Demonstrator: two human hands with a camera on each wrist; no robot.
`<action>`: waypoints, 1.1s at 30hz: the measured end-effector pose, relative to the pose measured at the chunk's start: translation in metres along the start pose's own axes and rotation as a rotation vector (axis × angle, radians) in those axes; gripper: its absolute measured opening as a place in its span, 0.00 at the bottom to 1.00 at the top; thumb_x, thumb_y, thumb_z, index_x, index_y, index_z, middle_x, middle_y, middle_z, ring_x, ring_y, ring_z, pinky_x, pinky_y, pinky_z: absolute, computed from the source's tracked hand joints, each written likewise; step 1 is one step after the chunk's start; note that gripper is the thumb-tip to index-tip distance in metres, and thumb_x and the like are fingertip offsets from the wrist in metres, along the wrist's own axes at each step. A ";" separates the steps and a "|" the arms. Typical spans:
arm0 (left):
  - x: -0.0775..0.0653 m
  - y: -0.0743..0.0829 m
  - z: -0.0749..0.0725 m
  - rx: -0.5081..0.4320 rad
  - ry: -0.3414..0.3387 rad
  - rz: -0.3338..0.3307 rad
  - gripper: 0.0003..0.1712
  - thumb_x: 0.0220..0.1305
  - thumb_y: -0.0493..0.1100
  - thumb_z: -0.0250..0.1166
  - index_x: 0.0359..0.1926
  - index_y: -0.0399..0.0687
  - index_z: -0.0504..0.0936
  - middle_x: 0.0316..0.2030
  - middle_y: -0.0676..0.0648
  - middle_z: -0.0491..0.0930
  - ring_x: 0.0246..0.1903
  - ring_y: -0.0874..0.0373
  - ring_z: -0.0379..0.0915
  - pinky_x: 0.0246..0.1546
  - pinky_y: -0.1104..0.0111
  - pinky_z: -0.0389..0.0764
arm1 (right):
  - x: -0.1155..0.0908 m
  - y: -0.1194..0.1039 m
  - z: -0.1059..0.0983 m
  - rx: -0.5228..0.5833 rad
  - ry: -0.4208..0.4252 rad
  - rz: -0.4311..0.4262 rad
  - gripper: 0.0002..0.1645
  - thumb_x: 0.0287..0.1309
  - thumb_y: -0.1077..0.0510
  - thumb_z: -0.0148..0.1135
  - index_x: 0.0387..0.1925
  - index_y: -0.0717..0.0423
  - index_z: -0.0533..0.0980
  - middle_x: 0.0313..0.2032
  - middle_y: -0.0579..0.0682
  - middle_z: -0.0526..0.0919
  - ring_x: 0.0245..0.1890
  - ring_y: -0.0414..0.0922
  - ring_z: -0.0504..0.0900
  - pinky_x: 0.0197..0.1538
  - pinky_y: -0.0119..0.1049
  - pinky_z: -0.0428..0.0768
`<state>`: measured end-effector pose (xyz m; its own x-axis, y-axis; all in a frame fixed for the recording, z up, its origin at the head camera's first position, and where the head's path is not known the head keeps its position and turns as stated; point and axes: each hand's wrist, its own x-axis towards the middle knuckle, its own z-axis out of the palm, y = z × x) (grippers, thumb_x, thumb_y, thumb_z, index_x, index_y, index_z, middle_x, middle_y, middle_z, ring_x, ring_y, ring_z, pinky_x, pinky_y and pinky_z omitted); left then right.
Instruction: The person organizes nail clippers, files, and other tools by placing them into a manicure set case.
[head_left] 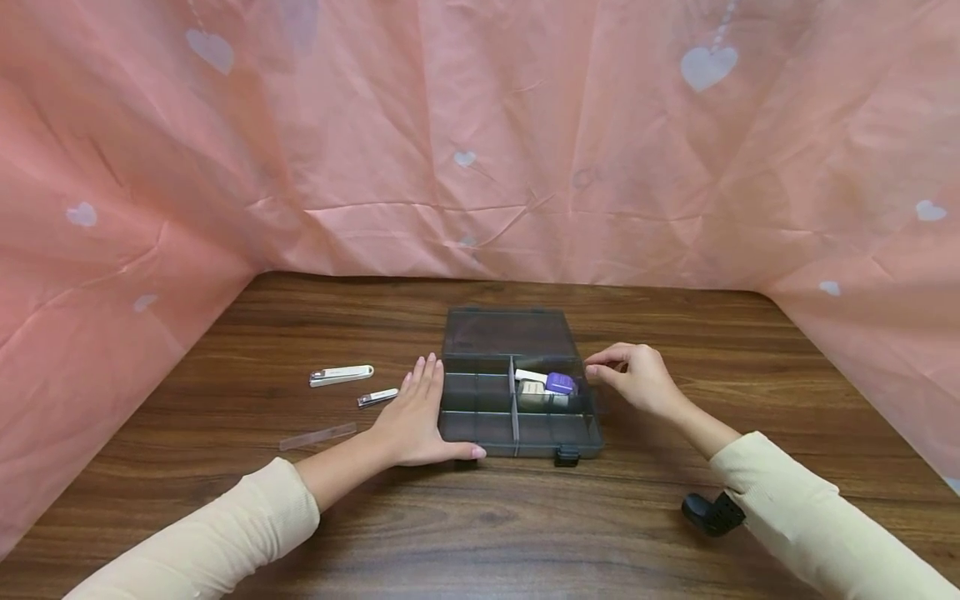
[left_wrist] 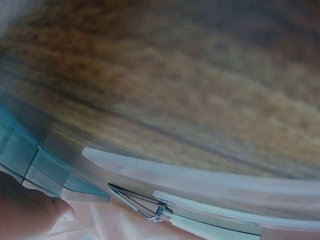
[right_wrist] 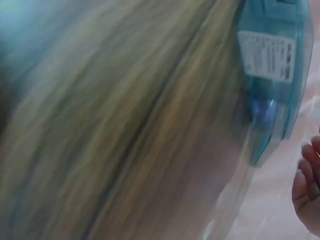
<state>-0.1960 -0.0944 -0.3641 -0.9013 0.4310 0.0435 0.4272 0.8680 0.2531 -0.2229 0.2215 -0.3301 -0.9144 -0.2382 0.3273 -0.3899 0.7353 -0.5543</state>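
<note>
A dark see-through compartment box (head_left: 480,422) lies on the table, its lid (head_left: 510,332) tipped back. In its back right compartment are a purple nail polish bottle (head_left: 561,383) with a white cap and a beige bottle (head_left: 533,390). My left hand (head_left: 420,417) rests along the box's left side, fingers straight, thumb at the front edge. My right hand (head_left: 637,379) is just beside the right wall, thumb and fingers loosely bent, nothing visible between them. Left of the box lie a larger nail clipper (head_left: 341,376), a smaller nail clipper (head_left: 377,397) and a clear strip (head_left: 318,436).
A pink curtain (head_left: 495,208) with white hearts surrounds the wooden table (head_left: 525,533) at the back and sides. A black piece (head_left: 712,514) sticks out by my right sleeve. The right wrist view shows a white label (right_wrist: 267,55) on the box.
</note>
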 end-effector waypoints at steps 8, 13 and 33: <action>0.001 -0.001 0.000 0.001 0.004 0.005 0.74 0.40 0.78 0.61 0.70 0.30 0.42 0.71 0.32 0.37 0.72 0.41 0.33 0.71 0.55 0.45 | -0.015 0.021 -0.007 -0.013 0.216 -0.008 0.09 0.48 0.64 0.68 0.33 0.66 0.83 0.29 0.58 0.84 0.20 0.28 0.69 0.22 0.23 0.69; 0.001 0.000 0.000 -0.003 -0.003 0.005 0.74 0.40 0.78 0.60 0.70 0.31 0.41 0.71 0.33 0.36 0.72 0.42 0.32 0.72 0.55 0.44 | -0.025 0.035 -0.008 -0.039 0.249 0.024 0.11 0.45 0.64 0.70 0.33 0.67 0.83 0.30 0.59 0.84 0.21 0.24 0.69 0.23 0.21 0.70; 0.001 -0.001 0.000 -0.001 -0.015 -0.003 0.74 0.40 0.79 0.60 0.70 0.32 0.40 0.72 0.33 0.35 0.72 0.43 0.31 0.72 0.55 0.43 | -0.039 0.052 -0.004 -0.160 0.085 0.273 0.12 0.49 0.59 0.68 0.32 0.66 0.83 0.34 0.63 0.85 0.35 0.58 0.82 0.35 0.45 0.77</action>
<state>-0.1973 -0.0946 -0.3643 -0.9016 0.4317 0.0285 0.4242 0.8692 0.2542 -0.2076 0.2717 -0.3689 -0.9678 0.0301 0.2498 -0.1037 0.8569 -0.5049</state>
